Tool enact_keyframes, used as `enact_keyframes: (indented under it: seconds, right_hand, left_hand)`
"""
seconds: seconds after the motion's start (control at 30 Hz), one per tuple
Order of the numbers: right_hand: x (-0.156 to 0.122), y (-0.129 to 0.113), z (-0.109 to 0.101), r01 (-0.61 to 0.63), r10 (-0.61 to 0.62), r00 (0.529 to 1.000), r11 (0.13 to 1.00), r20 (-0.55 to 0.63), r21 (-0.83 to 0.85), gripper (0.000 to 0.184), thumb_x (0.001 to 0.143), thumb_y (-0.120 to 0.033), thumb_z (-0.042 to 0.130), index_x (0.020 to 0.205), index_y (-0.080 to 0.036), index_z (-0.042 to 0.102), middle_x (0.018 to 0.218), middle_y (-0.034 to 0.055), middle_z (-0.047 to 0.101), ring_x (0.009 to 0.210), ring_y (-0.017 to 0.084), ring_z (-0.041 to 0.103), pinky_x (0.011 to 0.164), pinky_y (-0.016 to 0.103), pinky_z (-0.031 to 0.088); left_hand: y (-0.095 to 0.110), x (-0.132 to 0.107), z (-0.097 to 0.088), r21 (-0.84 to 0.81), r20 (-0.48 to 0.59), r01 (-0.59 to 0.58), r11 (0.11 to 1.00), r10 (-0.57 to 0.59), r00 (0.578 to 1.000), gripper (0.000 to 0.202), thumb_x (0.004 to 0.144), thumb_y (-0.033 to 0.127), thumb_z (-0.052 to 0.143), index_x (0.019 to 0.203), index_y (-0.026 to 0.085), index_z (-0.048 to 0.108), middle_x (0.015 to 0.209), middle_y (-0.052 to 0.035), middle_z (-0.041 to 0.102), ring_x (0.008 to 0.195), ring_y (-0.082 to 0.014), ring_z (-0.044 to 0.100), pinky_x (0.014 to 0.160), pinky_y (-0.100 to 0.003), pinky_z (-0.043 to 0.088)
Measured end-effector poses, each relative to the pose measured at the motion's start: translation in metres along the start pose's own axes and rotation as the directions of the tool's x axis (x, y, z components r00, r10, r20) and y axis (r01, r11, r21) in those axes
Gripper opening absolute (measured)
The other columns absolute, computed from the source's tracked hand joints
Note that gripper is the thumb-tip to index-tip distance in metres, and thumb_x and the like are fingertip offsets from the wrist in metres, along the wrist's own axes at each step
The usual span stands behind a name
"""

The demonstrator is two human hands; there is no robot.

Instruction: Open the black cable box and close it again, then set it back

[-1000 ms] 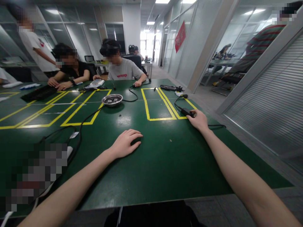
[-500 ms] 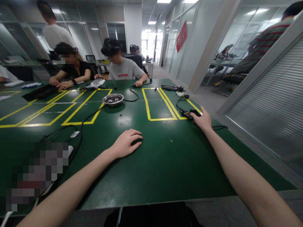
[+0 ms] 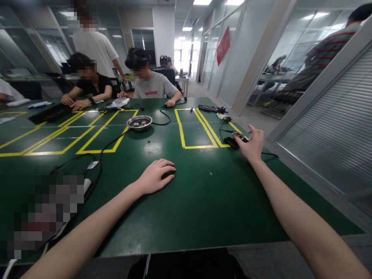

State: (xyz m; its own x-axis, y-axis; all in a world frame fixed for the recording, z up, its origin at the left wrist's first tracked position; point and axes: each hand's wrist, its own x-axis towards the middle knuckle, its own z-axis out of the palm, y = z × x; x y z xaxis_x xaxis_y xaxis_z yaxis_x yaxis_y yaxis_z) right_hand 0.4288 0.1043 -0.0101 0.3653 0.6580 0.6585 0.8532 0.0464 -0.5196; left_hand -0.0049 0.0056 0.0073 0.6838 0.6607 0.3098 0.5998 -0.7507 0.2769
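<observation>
My left hand [image 3: 155, 176] rests palm down on the green table [image 3: 186, 209], its fingers loosely arched and holding nothing. My right hand [image 3: 252, 145] reaches to the table's right side with fingers spread and thumb raised. Its fingertips are at a small black adapter [image 3: 231, 142] lying on the corner of a yellow tape rectangle [image 3: 197, 131]. A thin black cable [image 3: 223, 126] loops back from the adapter, and a small part with red and yellow bits [image 3: 240, 135] sits against my fingers.
A metal bowl [image 3: 139, 122] stands mid-table with a black cord [image 3: 100, 155] running toward a white power strip [image 3: 85, 185]. A black tool [image 3: 209, 108] lies at the far right. Two people sit opposite and one stands behind them. The table's right edge [image 3: 290, 174] is close.
My right hand has lifted off the adapter and opened its fingers, shifting slightly right; the adapter has turned a little. The standing person has walked right behind the seated ones. My left hand has stayed still.
</observation>
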Motion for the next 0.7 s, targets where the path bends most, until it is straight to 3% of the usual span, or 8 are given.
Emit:
enact_keyframes:
  seconds: [0.07, 0.17, 0.27, 0.4, 0.5, 0.6, 0.67, 0.7]
  right_hand:
    - [0.0, 0.003, 0.0, -0.028, 0.028, 0.999, 1.0, 0.035, -0.01, 0.055, 0.081, -0.042, 0.064, 0.129, -0.016, 0.067, 0.121, 0.0169, 0.064, 0.104, 0.032, 0.064, 0.091, 0.044, 0.052]
    - [-0.001, 0.008, 0.003, -0.14, 0.155, 0.97, 0.986, 0.19, -0.09, 0.037, 0.08, -0.039, 0.065, 0.109, -0.019, 0.077, 0.109, 0.0152, 0.073, 0.1, 0.034, 0.066, 0.085, 0.044, 0.053]
    - [-0.002, 0.006, 0.004, -0.193, 0.228, 0.933, 0.97, 0.277, -0.149, 0.037, 0.077, -0.036, 0.069, 0.11, -0.022, 0.077, 0.107, 0.0132, 0.077, 0.099, 0.034, 0.069, 0.08, 0.042, 0.053]
    - [-0.006, -0.009, 0.002, -0.165, 0.201, 0.922, 0.977, 0.332, -0.134, 0.038, 0.076, -0.036, 0.072, 0.111, -0.022, 0.075, 0.112, 0.011, 0.078, 0.099, 0.032, 0.071, 0.076, 0.038, 0.054]
    - [-0.02, -0.033, 0.004, -0.098, 0.117, 0.899, 0.993, 0.421, -0.066, 0.037, 0.076, -0.037, 0.074, 0.11, -0.023, 0.073, 0.109, 0.0093, 0.078, 0.098, 0.031, 0.072, 0.075, 0.037, 0.055]
    - [-0.05, -0.072, 0.008, 0.041, -0.085, 0.86, 0.994, 0.503, 0.097, 0.034, 0.078, -0.035, 0.073, 0.111, -0.024, 0.071, 0.111, 0.0078, 0.078, 0.101, 0.03, 0.073, 0.08, 0.038, 0.056]
    - [-0.077, -0.102, 0.008, 0.14, -0.266, 0.786, 0.956, 0.559, 0.258, 0.036, 0.081, -0.031, 0.072, 0.116, -0.024, 0.07, 0.116, 0.0082, 0.077, 0.104, 0.029, 0.073, 0.085, 0.04, 0.057]
    - [-0.09, -0.117, 0.005, 0.187, -0.377, 0.724, 0.913, 0.577, 0.362, 0.037, 0.082, -0.029, 0.071, 0.119, -0.023, 0.069, 0.118, 0.0087, 0.076, 0.104, 0.029, 0.073, 0.087, 0.04, 0.058]
  left_hand:
    - [0.0, 0.0, 0.0, 0.0, 0.0, -0.005, 1.0, 0.005, 1.0, 0.02, 0.102, 0.029, 0.058, 0.115, 0.022, 0.071, 0.126, -0.0098, 0.071, 0.119, -0.0266, 0.065, 0.101, -0.047, 0.053]
    - [-0.001, 0.0, 0.001, 0.004, -0.005, -0.011, 1.0, 0.011, 1.0, 0.021, 0.102, 0.03, 0.057, 0.115, 0.022, 0.072, 0.126, -0.0095, 0.071, 0.119, -0.0261, 0.065, 0.101, -0.046, 0.053]
    - [-0.002, 0.0, 0.001, 0.007, -0.009, -0.015, 1.0, 0.015, 1.0, 0.021, 0.102, 0.03, 0.057, 0.115, 0.022, 0.072, 0.126, -0.0095, 0.071, 0.119, -0.0258, 0.065, 0.101, -0.045, 0.053]
    - [-0.001, 0.0, 0.0, 0.0, -0.004, -0.009, 1.0, 0.009, 1.0, 0.021, 0.102, 0.03, 0.057, 0.115, 0.022, 0.071, 0.126, -0.0091, 0.071, 0.119, -0.0259, 0.065, 0.103, -0.047, 0.052]
    - [-0.001, 0.0, 0.0, -0.005, 0.019, 0.012, 1.0, -0.012, 1.0, 0.021, 0.102, 0.029, 0.057, 0.115, 0.022, 0.071, 0.127, -0.0096, 0.07, 0.12, -0.0267, 0.064, 0.104, -0.047, 0.051]
    - [0.0, 0.0, 0.002, -0.009, 0.025, 0.037, 0.999, -0.037, 0.999, 0.024, 0.101, 0.029, 0.057, 0.121, 0.021, 0.069, 0.132, -0.0111, 0.068, 0.123, -0.0285, 0.063, 0.105, -0.049, 0.05]
    - [0.002, 0.0, 0.002, -0.021, -0.026, 0.044, 0.999, -0.044, 0.999, 0.035, 0.1, 0.031, 0.059, 0.134, 0.022, 0.063, 0.142, -0.0126, 0.063, 0.128, -0.0297, 0.06, 0.107, -0.049, 0.049]
    - [0.004, 0.0, 0.001, -0.029, -0.067, 0.039, 0.999, -0.041, 0.997, 0.042, 0.098, 0.034, 0.062, 0.139, 0.023, 0.059, 0.146, -0.0136, 0.059, 0.13, -0.0304, 0.058, 0.108, -0.049, 0.048]
